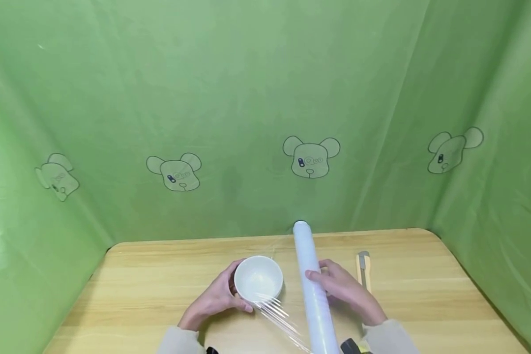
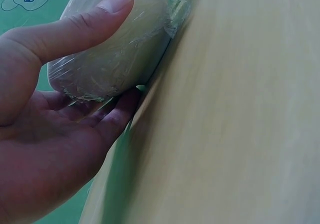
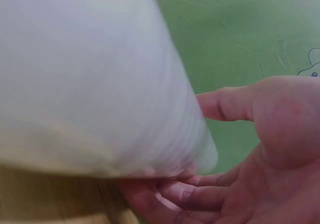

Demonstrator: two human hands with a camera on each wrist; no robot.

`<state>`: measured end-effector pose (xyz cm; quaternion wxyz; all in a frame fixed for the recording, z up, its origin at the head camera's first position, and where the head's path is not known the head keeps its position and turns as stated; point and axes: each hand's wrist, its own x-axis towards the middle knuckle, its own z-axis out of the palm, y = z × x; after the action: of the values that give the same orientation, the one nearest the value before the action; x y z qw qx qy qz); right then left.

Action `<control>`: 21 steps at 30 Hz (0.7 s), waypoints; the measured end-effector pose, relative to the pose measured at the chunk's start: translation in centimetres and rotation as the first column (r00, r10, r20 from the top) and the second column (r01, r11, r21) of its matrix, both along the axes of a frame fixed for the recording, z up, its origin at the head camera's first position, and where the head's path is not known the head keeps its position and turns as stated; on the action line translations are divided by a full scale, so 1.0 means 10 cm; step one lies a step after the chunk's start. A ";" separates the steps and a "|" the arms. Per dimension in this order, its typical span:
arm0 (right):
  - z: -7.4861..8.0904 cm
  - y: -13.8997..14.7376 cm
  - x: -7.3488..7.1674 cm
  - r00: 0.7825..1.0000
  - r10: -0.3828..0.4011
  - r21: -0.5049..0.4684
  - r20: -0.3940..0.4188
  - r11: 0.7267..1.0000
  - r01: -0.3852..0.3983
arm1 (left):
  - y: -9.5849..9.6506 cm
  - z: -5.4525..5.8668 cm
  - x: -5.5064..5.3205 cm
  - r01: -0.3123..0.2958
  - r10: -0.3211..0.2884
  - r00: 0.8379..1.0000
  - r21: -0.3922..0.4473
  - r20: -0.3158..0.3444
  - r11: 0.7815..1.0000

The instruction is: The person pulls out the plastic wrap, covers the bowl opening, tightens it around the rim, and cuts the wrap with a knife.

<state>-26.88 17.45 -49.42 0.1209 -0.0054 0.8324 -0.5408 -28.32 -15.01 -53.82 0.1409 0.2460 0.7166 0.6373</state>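
Observation:
My left hand [image 1: 219, 295] holds a small white bowl [image 1: 258, 279] by its left side, mouth up. In the left wrist view, crinkled cling film [image 2: 100, 68] covers the bowl's outer wall, with my thumb across it and the fingers beneath. A strip of clear film [image 1: 279, 317] stretches from the bowl's front toward a long roll of cling film [image 1: 311, 295]. My right hand [image 1: 342, 286] grips this roll from the right, thumb on top. The right wrist view shows the fingers under the roll [image 3: 110, 83].
A utility knife [image 1: 363, 268] with a grey end lies right of the roll, partly hidden by my right hand and forearm. Under everything is a wooden table [image 1: 150, 280]. Green sheeting [image 1: 239, 123] with bear-head prints stands behind it and along both sides.

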 end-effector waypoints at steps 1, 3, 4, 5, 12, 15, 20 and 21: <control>0.00 0.00 0.00 1.000 0.002 0.013 -0.004 1.000 -0.002 | 0.00 0.00 0.00 -0.002 0.002 1.000 -0.003 0.000 1.000; 0.00 0.00 -0.01 1.000 0.000 0.038 -0.013 0.999 0.001 | 0.00 0.00 0.00 -0.004 0.004 1.000 -0.007 -0.001 1.000; -0.01 0.00 -0.01 1.000 -0.004 0.049 -0.015 0.999 0.005 | 0.00 0.00 -0.01 -0.003 0.003 1.000 -0.009 -0.001 1.000; -0.01 0.00 -0.02 1.000 -0.009 0.065 -0.019 0.998 0.010 | -0.01 0.00 -0.01 -0.003 0.003 1.000 -0.011 -0.002 1.000; 0.00 -0.02 -0.02 0.999 -0.016 0.138 -0.036 0.990 0.021 | 0.00 -0.02 -0.02 -0.003 0.003 1.000 -0.009 0.009 1.000; -0.01 -0.02 -0.02 0.999 -0.010 0.162 -0.047 0.987 0.017 | -0.01 -0.02 -0.02 -0.002 0.003 1.000 -0.008 0.017 1.000; -0.01 -0.02 -0.01 0.999 0.003 0.185 -0.053 0.983 0.007 | -0.01 -0.01 -0.01 0.008 -0.008 1.000 0.001 0.014 1.000; -0.02 -0.02 -0.02 0.999 0.004 0.179 -0.049 0.984 0.005 | -0.01 -0.01 -0.01 0.010 -0.010 1.000 0.004 0.014 1.000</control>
<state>-27.03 17.22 -49.57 0.1001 -0.0075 0.8804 -0.4634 -28.46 -15.15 -53.87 0.1486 0.2456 0.7130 0.6397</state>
